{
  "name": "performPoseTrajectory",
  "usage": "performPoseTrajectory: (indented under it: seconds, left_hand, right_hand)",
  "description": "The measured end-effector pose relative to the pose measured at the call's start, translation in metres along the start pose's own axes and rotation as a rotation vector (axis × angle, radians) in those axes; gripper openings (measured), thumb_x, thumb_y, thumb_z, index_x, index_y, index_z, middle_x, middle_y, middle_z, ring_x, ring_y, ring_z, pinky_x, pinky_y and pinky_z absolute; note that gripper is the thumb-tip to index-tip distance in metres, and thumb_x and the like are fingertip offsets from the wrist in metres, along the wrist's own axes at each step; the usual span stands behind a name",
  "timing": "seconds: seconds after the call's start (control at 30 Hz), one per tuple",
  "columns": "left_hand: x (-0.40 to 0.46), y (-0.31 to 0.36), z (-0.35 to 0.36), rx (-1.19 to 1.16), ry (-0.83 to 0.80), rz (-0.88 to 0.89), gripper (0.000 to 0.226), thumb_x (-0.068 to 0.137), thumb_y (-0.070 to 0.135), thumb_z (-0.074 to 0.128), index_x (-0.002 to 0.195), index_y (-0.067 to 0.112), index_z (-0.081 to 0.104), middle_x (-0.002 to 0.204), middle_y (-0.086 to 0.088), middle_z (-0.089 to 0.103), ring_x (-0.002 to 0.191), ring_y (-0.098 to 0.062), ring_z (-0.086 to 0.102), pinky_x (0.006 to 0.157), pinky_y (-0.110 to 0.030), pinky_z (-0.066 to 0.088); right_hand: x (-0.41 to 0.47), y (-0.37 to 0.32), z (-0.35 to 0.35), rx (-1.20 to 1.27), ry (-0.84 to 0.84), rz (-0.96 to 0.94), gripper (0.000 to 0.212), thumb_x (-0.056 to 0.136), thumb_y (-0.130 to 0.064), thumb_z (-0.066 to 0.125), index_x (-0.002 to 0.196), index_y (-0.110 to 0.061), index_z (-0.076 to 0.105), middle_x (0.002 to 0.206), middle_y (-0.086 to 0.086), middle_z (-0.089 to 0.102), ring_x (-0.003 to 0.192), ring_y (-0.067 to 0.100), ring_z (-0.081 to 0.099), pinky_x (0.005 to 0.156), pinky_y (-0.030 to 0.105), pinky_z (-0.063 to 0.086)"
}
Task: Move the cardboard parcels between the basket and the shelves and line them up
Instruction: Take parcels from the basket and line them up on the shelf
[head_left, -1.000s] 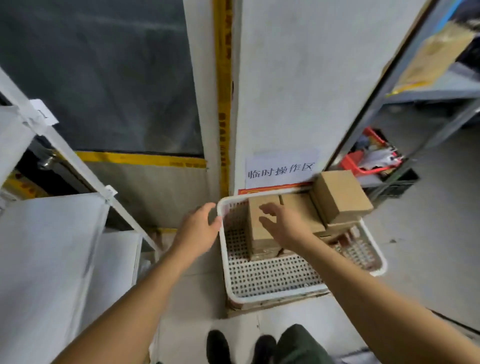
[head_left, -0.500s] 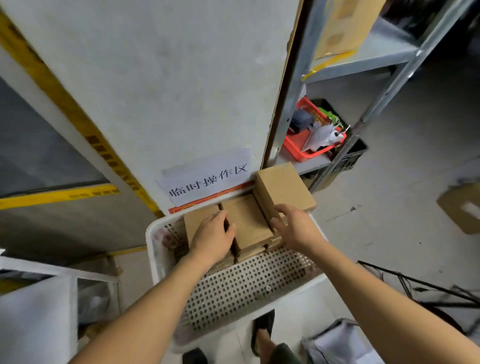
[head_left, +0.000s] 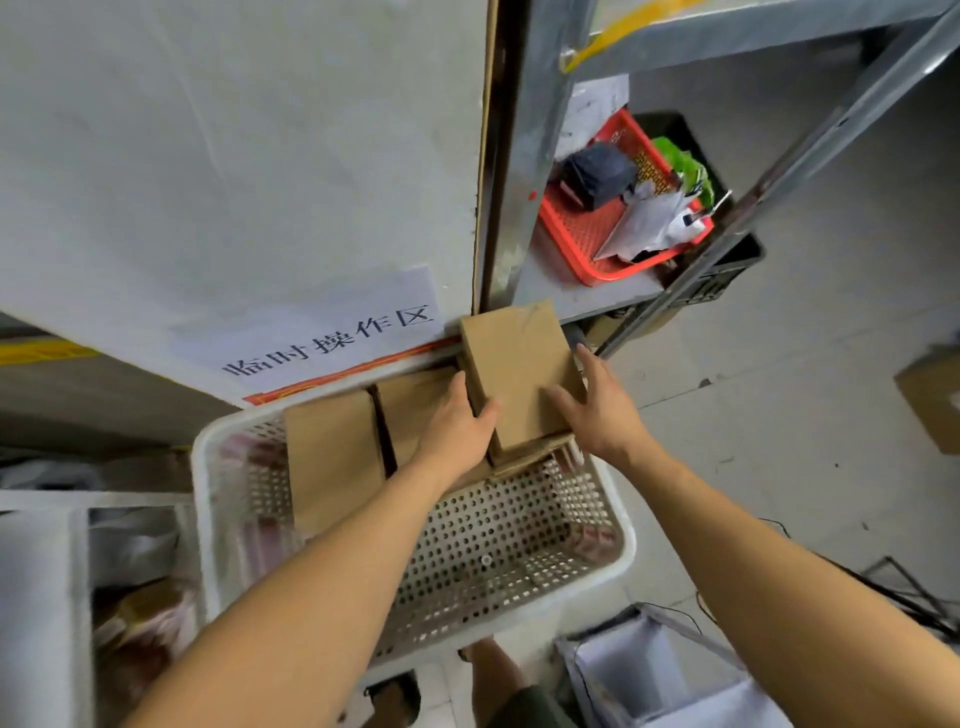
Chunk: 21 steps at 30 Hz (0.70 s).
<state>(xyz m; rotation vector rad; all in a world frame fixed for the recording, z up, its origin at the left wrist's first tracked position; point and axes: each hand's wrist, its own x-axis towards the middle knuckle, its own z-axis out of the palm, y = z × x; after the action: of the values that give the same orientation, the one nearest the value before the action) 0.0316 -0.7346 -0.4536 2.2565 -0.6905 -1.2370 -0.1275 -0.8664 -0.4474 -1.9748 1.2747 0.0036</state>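
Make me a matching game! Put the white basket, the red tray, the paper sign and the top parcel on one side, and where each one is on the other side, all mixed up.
Things:
1. white basket
2. red tray
3. paper sign
4. top parcel

Places:
A. stuck on the white wall
B. between the left hand and right hand
C. on the metal shelf
D. on the floor, with parcels inside

Pairs: 1-D, 2-C, 3-A, 4-B

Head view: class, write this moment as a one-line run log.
left hand grips top brown cardboard parcel | right hand holds its other side | parcel atop others in white perforated plastic basket
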Motion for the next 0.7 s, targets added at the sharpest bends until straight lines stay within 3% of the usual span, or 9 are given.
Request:
performPoseTrajectory:
  seconds: [0.07, 0.2, 0.37, 0.47, 0.53, 0.6, 0.7]
  left_hand:
    - [0.008, 0.001, 0.006, -0.022, -0.026, -0.031, 0.085, 0.102, 0.067, 0.044, 0.168, 0.025, 0.009, 0.171, 0.0, 0.029, 0.154, -0.027, 0.033, 0.123, -0.042, 0.03]
    - [0.018, -0.005, 0.016, -0.031, -0.107, -0.023, 0.077, 0.102, 0.07, 0.037, 0.163, 0.026, 0.021, 0.158, -0.004, 0.05, 0.139, -0.029, 0.051, 0.115, -0.043, 0.042]
    - [0.009, -0.014, 0.014, -0.072, -0.114, 0.045, 0.075, 0.104, 0.067, 0.038, 0.166, 0.034, 0.012, 0.163, -0.001, 0.042, 0.145, -0.027, 0.045, 0.118, -0.039, 0.036]
    - [-0.008, -0.02, 0.005, -0.169, -0.051, 0.113, 0.079, 0.102, 0.064, 0.048, 0.166, 0.038, 0.011, 0.17, 0.003, 0.026, 0.153, -0.022, 0.032, 0.124, -0.042, 0.029]
    - [-0.021, -0.027, -0.003, -0.274, -0.027, 0.135, 0.082, 0.1, 0.06, 0.057, 0.166, 0.04, 0.013, 0.17, 0.006, 0.021, 0.153, -0.019, 0.028, 0.122, -0.039, 0.026]
    - [-0.033, -0.036, -0.014, -0.371, -0.012, 0.154, 0.088, 0.093, 0.06, 0.068, 0.163, 0.044, 0.019, 0.168, 0.006, 0.026, 0.151, -0.017, 0.032, 0.123, -0.041, 0.029]
    - [-0.05, -0.053, -0.032, -0.459, 0.005, 0.149, 0.096, 0.086, 0.053, 0.08, 0.161, 0.044, 0.022, 0.157, 0.008, 0.045, 0.135, -0.011, 0.048, 0.112, -0.036, 0.041]
  right_hand:
    - [0.01, 0.003, 0.001, 0.054, -0.034, 0.05, 0.083, 0.1, -0.046, 0.067, 0.165, -0.015, 0.026, 0.166, 0.009, 0.04, 0.149, 0.028, 0.043, 0.118, 0.036, 0.036]
    - [0.018, 0.008, 0.009, 0.247, -0.115, 0.114, 0.076, 0.101, -0.05, 0.065, 0.163, -0.021, 0.033, 0.155, 0.004, 0.051, 0.138, 0.025, 0.053, 0.117, 0.042, 0.044]
    - [0.001, 0.008, 0.017, 0.538, -0.059, 0.113, 0.046, 0.103, -0.039, 0.067, 0.146, -0.029, 0.052, 0.134, -0.003, 0.067, 0.119, 0.02, 0.067, 0.105, 0.049, 0.056]
    - [-0.018, 0.01, 0.024, 0.705, -0.057, 0.154, 0.044, 0.099, -0.044, 0.069, 0.139, -0.029, 0.059, 0.125, 0.003, 0.072, 0.107, 0.03, 0.07, 0.08, 0.059, 0.063]
    - [-0.033, 0.005, 0.03, 0.807, -0.058, 0.157, 0.036, 0.104, -0.036, 0.066, 0.139, -0.026, 0.06, 0.121, 0.009, 0.072, 0.1, 0.032, 0.068, 0.065, 0.043, 0.061]
    - [-0.049, -0.003, 0.036, 0.892, -0.055, 0.171, 0.037, 0.106, -0.029, 0.063, 0.141, -0.019, 0.059, 0.126, 0.007, 0.072, 0.11, 0.031, 0.07, 0.074, 0.036, 0.062]
    - [-0.071, -0.02, 0.047, 0.847, -0.089, 0.165, 0.05, 0.099, -0.041, 0.07, 0.144, -0.023, 0.059, 0.133, 0.001, 0.072, 0.122, 0.026, 0.069, 0.103, 0.053, 0.057]
